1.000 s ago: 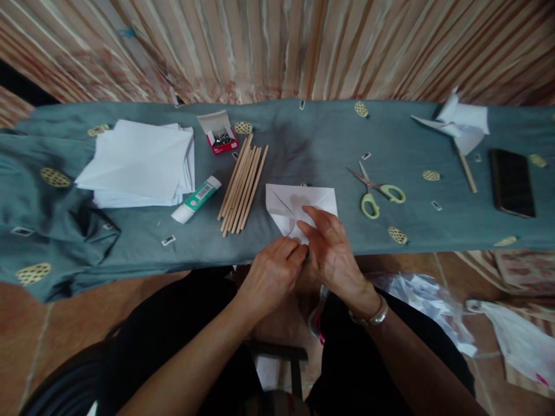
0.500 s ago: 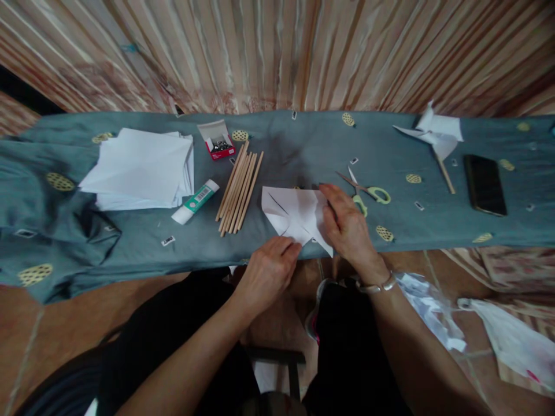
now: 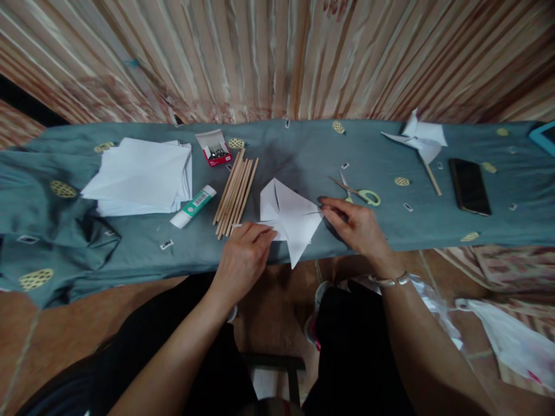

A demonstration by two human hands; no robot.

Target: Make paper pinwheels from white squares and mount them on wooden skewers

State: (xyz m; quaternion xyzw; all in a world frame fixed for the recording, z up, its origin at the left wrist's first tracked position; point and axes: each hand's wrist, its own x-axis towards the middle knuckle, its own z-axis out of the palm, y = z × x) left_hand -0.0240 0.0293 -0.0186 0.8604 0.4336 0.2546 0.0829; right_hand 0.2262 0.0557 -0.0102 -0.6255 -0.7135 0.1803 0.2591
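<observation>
Biggest of all, the long worktop [image 3: 299, 147], under a green-grey cloth. Toward its left end, a pile of white paper [image 3: 139, 176], off to the side, maybe to leave room in the middle. Near the middle of the front edge, a cut sheet [image 3: 295, 211], one point poking just over that edge; close in, maybe for easy reach. On its left side, the left hand [image 3: 243, 257], pinching the paper, perhaps to stop any slipping. At its right point, the right hand [image 3: 358, 228], fingertips close together; hard to tell if pinching or only touching. Toward the back edge, far right, a paper pinwheel [image 3: 422, 141], probably safe from squashing there. Left of the sheet, wooden sticks [image 3: 236, 193], side by side, maybe for easy grabbing. Just beside the right fingertips, open scissors [image 3: 350, 188]. Behind the sticks, toward the back edge, a small red box [image 3: 220, 160], lid up, maybe for quick picking.
</observation>
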